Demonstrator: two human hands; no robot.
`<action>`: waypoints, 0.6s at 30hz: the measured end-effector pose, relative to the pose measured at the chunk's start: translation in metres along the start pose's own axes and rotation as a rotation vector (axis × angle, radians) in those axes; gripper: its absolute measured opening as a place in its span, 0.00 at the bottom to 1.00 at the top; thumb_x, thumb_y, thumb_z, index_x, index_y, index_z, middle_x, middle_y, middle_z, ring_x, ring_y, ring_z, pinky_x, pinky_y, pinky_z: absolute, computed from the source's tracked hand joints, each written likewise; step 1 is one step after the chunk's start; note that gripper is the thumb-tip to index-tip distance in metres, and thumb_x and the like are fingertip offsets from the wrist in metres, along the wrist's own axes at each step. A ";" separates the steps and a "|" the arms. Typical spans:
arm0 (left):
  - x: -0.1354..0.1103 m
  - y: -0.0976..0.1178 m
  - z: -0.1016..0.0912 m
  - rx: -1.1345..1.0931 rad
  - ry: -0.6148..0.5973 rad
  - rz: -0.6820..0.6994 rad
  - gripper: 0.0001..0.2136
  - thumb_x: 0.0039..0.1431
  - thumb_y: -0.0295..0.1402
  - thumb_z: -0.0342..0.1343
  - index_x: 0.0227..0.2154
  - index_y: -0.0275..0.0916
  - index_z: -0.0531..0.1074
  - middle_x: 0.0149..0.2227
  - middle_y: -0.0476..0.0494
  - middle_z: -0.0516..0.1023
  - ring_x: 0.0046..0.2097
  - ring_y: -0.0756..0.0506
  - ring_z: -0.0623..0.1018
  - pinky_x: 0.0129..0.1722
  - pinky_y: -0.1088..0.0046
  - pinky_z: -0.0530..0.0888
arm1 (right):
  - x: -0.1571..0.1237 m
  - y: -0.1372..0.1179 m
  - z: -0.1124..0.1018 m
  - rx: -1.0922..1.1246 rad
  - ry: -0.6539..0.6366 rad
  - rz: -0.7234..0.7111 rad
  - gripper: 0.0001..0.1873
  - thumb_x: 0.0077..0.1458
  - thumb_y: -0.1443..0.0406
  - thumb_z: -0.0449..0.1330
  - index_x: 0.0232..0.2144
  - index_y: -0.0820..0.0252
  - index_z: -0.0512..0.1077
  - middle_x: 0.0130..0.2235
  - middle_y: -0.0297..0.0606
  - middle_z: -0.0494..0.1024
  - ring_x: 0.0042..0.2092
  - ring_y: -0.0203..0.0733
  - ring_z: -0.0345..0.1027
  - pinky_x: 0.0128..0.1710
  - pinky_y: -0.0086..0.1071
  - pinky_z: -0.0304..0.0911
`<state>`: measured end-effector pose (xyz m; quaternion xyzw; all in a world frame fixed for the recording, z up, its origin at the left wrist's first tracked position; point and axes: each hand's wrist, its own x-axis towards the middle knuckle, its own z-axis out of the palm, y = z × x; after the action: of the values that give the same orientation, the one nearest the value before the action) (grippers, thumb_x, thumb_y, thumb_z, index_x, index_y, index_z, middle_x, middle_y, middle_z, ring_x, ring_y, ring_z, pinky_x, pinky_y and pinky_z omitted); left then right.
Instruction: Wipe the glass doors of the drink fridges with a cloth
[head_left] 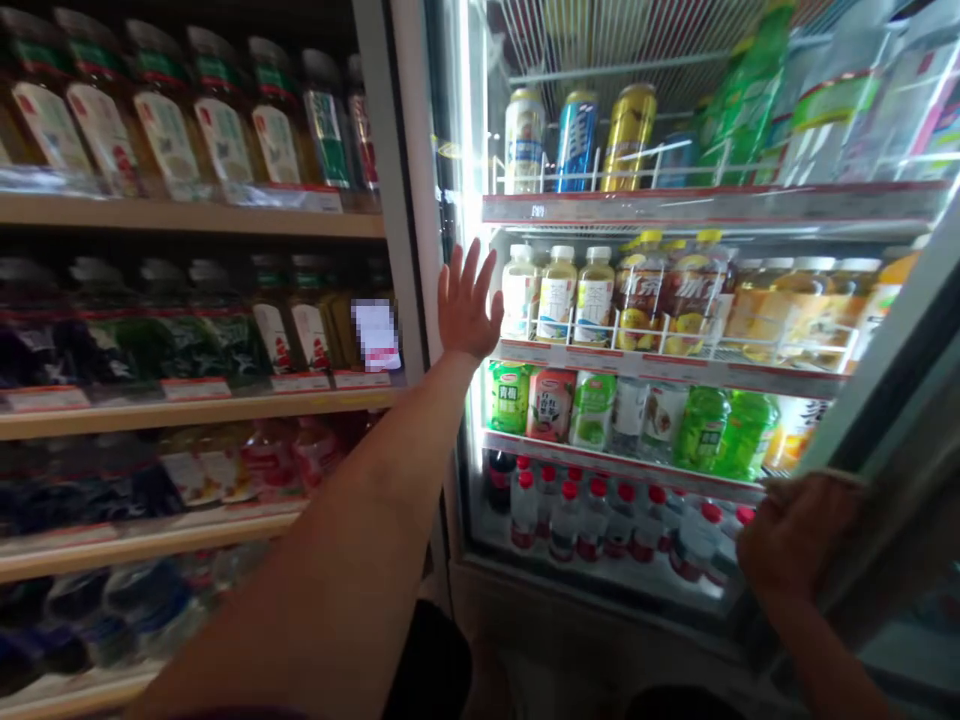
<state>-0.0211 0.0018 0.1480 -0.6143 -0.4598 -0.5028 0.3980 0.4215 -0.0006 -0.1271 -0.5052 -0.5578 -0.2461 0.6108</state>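
Observation:
My left hand [469,310] is raised at the left frame of a lit drinks fridge [570,210], fingers spread and nothing in it. Whether its palm touches the frame is unclear. At the lower right, my right hand [799,535] is closed, blurred, by the edge of the open glass door [892,400]. A pale cloth [821,478] shows along the top of its fingers; most of it is hidden or smeared. Inside the fridge, tea bottles with white caps [559,290] stand close to my left hand.
Cans [576,140] line the fridge's upper shelf, with green bottles [705,430] lower down and red-capped bottles [592,515] at the bottom. Dark wooden-edged shelves [187,215] full of bottles run along the left. A pixelated white patch [377,333] covers something at the middle shelf's end.

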 end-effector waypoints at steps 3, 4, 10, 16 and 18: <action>-0.001 0.000 0.000 0.000 0.003 0.007 0.28 0.69 0.47 0.38 0.68 0.43 0.56 0.72 0.45 0.52 0.74 0.42 0.45 0.73 0.55 0.44 | 0.000 -0.014 0.002 -0.049 -0.015 -0.070 0.35 0.64 0.63 0.50 0.70 0.70 0.50 0.68 0.63 0.55 0.71 0.69 0.45 0.66 0.70 0.46; -0.001 -0.001 0.000 0.000 0.006 0.014 0.28 0.69 0.47 0.38 0.68 0.44 0.56 0.72 0.45 0.52 0.74 0.42 0.45 0.73 0.55 0.44 | 0.000 -0.019 0.003 -0.051 -0.031 -0.103 0.35 0.64 0.62 0.50 0.69 0.70 0.51 0.68 0.62 0.56 0.71 0.69 0.46 0.66 0.69 0.47; -0.002 -0.005 0.006 0.018 0.038 0.050 0.29 0.71 0.50 0.32 0.68 0.44 0.54 0.73 0.49 0.50 0.74 0.43 0.43 0.74 0.54 0.43 | -0.008 -0.059 0.021 -0.042 -0.085 -0.332 0.37 0.64 0.64 0.54 0.71 0.62 0.47 0.69 0.55 0.56 0.72 0.64 0.42 0.67 0.62 0.53; -0.003 -0.006 0.007 0.022 0.045 0.071 0.28 0.71 0.47 0.33 0.69 0.45 0.52 0.72 0.46 0.51 0.74 0.44 0.43 0.73 0.53 0.43 | -0.015 -0.109 0.042 0.009 -0.056 -0.355 0.39 0.63 0.66 0.56 0.72 0.58 0.46 0.70 0.52 0.55 0.72 0.64 0.42 0.67 0.60 0.52; -0.003 -0.006 0.008 0.037 0.058 0.075 0.28 0.71 0.47 0.32 0.69 0.46 0.52 0.72 0.46 0.51 0.74 0.45 0.42 0.73 0.53 0.44 | -0.017 -0.122 0.048 0.012 -0.044 -0.371 0.38 0.63 0.66 0.56 0.71 0.58 0.47 0.69 0.52 0.57 0.72 0.64 0.43 0.67 0.60 0.52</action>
<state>-0.0255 0.0103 0.1439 -0.6088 -0.4337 -0.4965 0.4412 0.2905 -0.0070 -0.1073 -0.3951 -0.6561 -0.3401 0.5457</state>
